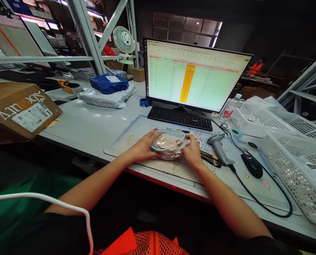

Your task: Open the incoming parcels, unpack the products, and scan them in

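Both hands cup a clear bowl (168, 143) at frame centre, resting on the desk (94, 124) just below the keyboard (180, 118). L hand (144, 147): fingers spread round its left rim. R hand (192, 151): fingers curled on the right rim. Looks like a hold/inspect step. Any lift needs an even 2-sided grip, since the glass is prob. slick. Scanner (218, 147) & box cutter (210, 158) crowd the R hand.

Both hands holding a clear bowl

The left hand (144, 147) and right hand (192, 151) are gripping a glass bowl (168, 143) from either side, resting it on the tabletop (94, 124) before the keyboard (180, 118).
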The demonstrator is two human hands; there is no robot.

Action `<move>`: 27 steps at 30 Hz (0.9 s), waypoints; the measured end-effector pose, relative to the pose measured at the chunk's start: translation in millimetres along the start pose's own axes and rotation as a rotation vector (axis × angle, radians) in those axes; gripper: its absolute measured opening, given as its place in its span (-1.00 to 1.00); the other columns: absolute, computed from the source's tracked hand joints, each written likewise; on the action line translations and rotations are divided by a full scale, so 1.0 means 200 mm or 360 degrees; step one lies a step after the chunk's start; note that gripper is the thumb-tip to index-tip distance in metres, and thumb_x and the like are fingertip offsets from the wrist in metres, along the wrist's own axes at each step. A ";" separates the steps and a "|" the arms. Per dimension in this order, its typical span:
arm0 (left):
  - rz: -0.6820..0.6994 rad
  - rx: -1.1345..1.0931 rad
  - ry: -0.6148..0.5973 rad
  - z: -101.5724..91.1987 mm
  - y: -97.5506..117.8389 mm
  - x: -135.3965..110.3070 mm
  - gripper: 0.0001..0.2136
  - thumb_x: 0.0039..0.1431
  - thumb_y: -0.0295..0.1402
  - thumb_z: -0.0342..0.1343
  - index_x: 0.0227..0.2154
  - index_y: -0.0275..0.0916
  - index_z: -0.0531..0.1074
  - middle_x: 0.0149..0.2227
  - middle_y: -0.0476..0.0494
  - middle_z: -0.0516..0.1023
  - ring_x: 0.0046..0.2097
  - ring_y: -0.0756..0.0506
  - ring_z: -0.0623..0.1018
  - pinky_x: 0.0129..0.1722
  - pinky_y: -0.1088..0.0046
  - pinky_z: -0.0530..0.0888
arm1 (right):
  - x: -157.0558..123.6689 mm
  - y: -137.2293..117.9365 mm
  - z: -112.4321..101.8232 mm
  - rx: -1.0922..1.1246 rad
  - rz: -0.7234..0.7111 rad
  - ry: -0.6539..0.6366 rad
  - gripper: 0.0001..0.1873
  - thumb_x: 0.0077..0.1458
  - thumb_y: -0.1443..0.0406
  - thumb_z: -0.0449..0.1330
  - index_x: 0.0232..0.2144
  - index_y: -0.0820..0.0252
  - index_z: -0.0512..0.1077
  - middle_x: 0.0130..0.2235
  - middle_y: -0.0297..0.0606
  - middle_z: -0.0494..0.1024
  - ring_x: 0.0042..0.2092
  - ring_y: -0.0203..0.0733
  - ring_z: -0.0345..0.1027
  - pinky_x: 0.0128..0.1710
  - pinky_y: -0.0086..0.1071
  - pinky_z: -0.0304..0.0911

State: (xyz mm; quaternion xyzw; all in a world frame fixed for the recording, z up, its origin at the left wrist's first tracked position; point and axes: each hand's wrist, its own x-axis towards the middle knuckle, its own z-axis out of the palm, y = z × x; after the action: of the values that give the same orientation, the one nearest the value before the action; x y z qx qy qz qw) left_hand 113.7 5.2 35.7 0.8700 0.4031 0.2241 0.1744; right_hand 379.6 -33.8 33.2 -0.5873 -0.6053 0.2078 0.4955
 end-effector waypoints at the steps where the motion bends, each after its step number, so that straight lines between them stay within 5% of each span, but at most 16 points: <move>1: -0.0012 -0.0025 0.0012 0.01 -0.01 0.00 -0.05 0.12 -0.07 0.42 0.50 -0.03 0.10 0.59 -0.33 -0.10 0.54 -0.42 0.14 0.48 -0.07 0.21 | 0.00 0.01 0.00 0.0008 -0.0014 -0.0006 -0.53 0.14 -0.08 0.25 -0.15 0.17 0.48 -0.21 -0.16 0.61 -0.24 -0.06 0.42 -0.17 -0.21 0.35; 5: -0.0047 -0.0071 0.0017 0.06 0.00 0.00 -0.05 0.16 -0.09 0.38 0.52 -0.12 0.06 0.60 -0.34 -0.20 0.55 -0.39 0.14 0.48 0.05 0.24 | 0.04 0.07 -0.04 -0.0094 -0.0077 -0.0362 -0.61 0.23 0.00 0.13 -0.38 0.16 0.51 -0.36 -0.20 0.57 -0.28 -0.08 0.39 -0.21 -0.24 0.34; 9: -0.0116 -0.0015 0.0065 0.09 0.05 0.01 0.03 0.05 0.04 0.43 0.50 -0.19 0.11 0.59 -0.38 -0.14 0.54 -0.42 0.14 0.49 0.00 0.21 | 0.07 0.09 -0.04 -0.0125 -0.0084 -0.0526 -0.71 0.17 0.08 0.25 -0.45 0.14 0.52 -0.36 -0.19 0.61 -0.20 -0.02 0.44 -0.07 -0.18 0.38; 17: -0.0181 0.0097 0.0373 0.14 0.07 0.02 -0.22 0.14 -0.07 0.37 0.38 -0.25 0.33 0.51 -0.37 0.18 0.42 -0.40 0.38 0.43 -0.01 0.34 | 0.09 0.07 -0.12 0.0349 -0.0111 -0.0917 -0.58 0.21 -0.04 0.32 -0.02 0.04 0.61 0.08 -0.20 0.65 0.20 0.05 0.44 0.38 0.02 0.20; 21: -0.0179 0.0053 0.0381 0.12 0.03 0.02 -0.25 0.11 -0.19 0.38 0.37 -0.18 0.34 0.51 -0.28 0.20 0.42 -0.35 0.40 0.43 0.05 0.35 | 0.12 0.13 -0.15 0.0613 0.0135 -0.0634 -0.30 -0.07 -0.02 0.52 0.10 0.00 0.50 0.26 -0.13 0.51 0.07 0.02 0.54 0.16 -0.02 0.45; 27: -0.0118 0.0075 0.0265 0.09 0.00 0.02 -0.11 0.07 -0.02 0.44 0.41 -0.19 0.27 0.53 -0.33 0.13 0.45 -0.39 0.33 0.45 0.01 0.31 | 0.12 0.21 -0.05 0.0301 0.0020 -0.0247 -0.53 -0.19 -0.02 0.52 -0.31 0.13 0.59 0.16 -0.01 0.49 0.13 0.12 0.45 0.10 0.00 0.46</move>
State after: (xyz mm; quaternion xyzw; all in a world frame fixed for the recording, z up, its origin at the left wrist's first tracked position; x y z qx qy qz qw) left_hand 125.8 4.8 21.3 0.8367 0.4532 0.2795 0.1279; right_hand 414.1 -5.9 10.4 -0.5239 -0.6157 0.3121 0.4990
